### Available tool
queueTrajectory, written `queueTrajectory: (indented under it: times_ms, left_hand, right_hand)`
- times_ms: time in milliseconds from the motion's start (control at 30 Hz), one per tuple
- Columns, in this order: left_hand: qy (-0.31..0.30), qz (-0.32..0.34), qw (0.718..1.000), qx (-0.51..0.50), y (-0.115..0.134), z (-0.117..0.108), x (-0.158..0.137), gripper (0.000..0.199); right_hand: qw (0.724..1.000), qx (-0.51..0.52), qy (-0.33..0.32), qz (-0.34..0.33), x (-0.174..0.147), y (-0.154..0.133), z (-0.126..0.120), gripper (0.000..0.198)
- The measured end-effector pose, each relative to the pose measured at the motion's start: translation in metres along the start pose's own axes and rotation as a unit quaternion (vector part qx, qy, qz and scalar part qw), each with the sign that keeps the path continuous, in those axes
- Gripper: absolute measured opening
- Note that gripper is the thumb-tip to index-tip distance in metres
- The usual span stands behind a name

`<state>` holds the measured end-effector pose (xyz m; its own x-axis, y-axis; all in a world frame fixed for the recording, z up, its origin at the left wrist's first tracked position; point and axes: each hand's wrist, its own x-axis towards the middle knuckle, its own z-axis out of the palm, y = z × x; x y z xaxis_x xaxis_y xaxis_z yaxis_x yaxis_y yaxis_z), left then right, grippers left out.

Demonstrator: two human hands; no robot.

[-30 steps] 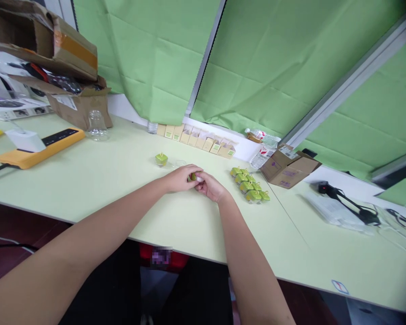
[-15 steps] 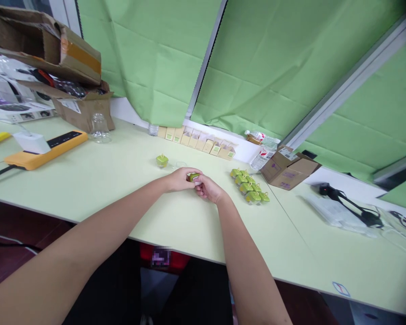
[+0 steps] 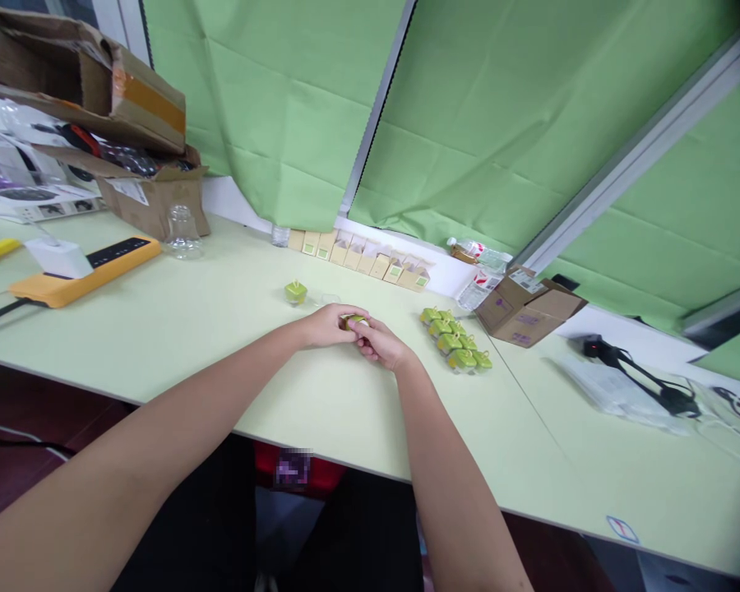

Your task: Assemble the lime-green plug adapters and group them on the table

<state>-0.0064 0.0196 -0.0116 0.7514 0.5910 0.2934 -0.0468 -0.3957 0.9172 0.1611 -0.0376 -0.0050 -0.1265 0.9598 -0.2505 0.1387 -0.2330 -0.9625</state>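
My left hand (image 3: 331,326) curls its fingers round one side of a small green lid (image 3: 355,318). From the other side, my right hand (image 3: 379,341) grips the same lid, its thumb lying across it. Fingers cover most of the lid, and something pale shows at its edge. Just beyond my left hand lies a clear plastic cup (image 3: 328,301), partly hidden. A small container with a green lid (image 3: 295,292) stands to the left of that cup. Right of my hands, several green-lidded containers (image 3: 453,337) stand close together in rows.
Along the back of the table (image 3: 271,395) runs a row of small cardboard boxes (image 3: 361,256). Plastic bottles (image 3: 478,288) and a cardboard box (image 3: 524,308) are at back right. On the left are an orange power strip (image 3: 86,275) and a clear jar (image 3: 183,234).
My right thumb has shifted over the green lid, covering more of it. Both hands stay in nearly the same place; the other things have not moved.
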Motion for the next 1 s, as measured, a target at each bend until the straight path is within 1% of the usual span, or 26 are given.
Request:
queueTrajectory:
  times_ms: [167, 267, 467, 533, 667, 733, 900, 1000]
  left_hand:
    - [0.015, -0.008, 1.000, 0.015, -0.003, 0.000, 0.003, 0.059]
    - [0.023, 0.002, 1.000, 0.004, -0.004, 0.000, 0.005, 0.056]
    - [0.020, 0.024, 0.999, -0.008, -0.006, 0.001, 0.007, 0.050]
    - [0.017, 0.026, 0.999, -0.017, -0.005, 0.000, 0.007, 0.049]
    - [0.000, 0.003, 1.000, -0.013, -0.006, -0.004, 0.005, 0.050]
    - [0.009, -0.016, 1.000, 0.015, -0.007, -0.007, 0.004, 0.050]
    - [0.070, -0.023, 0.995, 0.065, -0.015, -0.012, 0.006, 0.045]
    - [0.095, -0.024, 0.993, 0.066, -0.019, -0.013, 0.008, 0.044]
  right_hand:
    - [1.000, 0.017, -0.021, -0.007, -0.001, 0.000, -0.002, 0.042]
    - [1.000, 0.016, -0.020, -0.006, -0.001, -0.001, -0.002, 0.041]
    - [1.000, 0.020, -0.013, 0.001, -0.001, -0.003, 0.000, 0.039]
    - [0.999, 0.031, -0.020, 0.005, -0.002, -0.004, -0.001, 0.037]
    - [0.996, 0.059, -0.062, 0.038, -0.001, -0.006, -0.002, 0.030]
    - [0.994, 0.071, -0.067, 0.046, -0.001, -0.007, -0.002, 0.026]
    - [0.994, 0.100, -0.026, 0.024, 0.001, -0.005, -0.002, 0.019]
    - [0.993, 0.116, 0.015, -0.001, 0.003, -0.002, -0.004, 0.024]
